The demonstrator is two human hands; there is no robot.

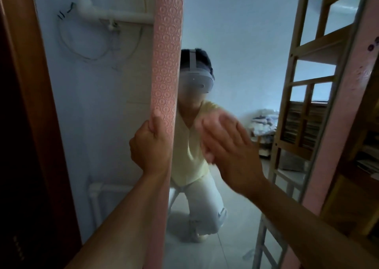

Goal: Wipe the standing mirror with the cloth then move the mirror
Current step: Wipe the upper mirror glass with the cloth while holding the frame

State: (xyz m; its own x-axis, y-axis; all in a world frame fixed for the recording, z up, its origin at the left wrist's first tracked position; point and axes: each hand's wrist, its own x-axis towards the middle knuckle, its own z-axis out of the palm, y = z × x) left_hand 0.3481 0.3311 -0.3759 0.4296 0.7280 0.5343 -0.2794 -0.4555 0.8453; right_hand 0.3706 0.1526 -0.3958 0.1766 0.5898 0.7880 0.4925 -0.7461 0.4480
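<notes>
Forearms fill the lower part of the view, and from left to right the scene runs like this. Dark wood of a door frame [30,104] stands at the far left, then a pale wall with a white pipe [114,15] and loose cables. The left hand [150,143] has its fingers and thumb clamped round the pink patterned left edge of the mirror [242,49], about halfway up. Its glass takes up the middle of the view and reflects a kneeling person in a headset. The right hand [229,145] lies flat against the glass, fingers straight and close together — blurred, so whether a cloth sits under the palm cannot be told; none shows. The mirror's other pink edge rises at the right, with a wooden shelf [365,156] behind it.

Judging by the flat palm, the wiping step is in hand, with the left hand steadying the frame. Moving the mirror would next call for the right hand to take the opposite edge — a grip on both sides to keep it upright.
</notes>
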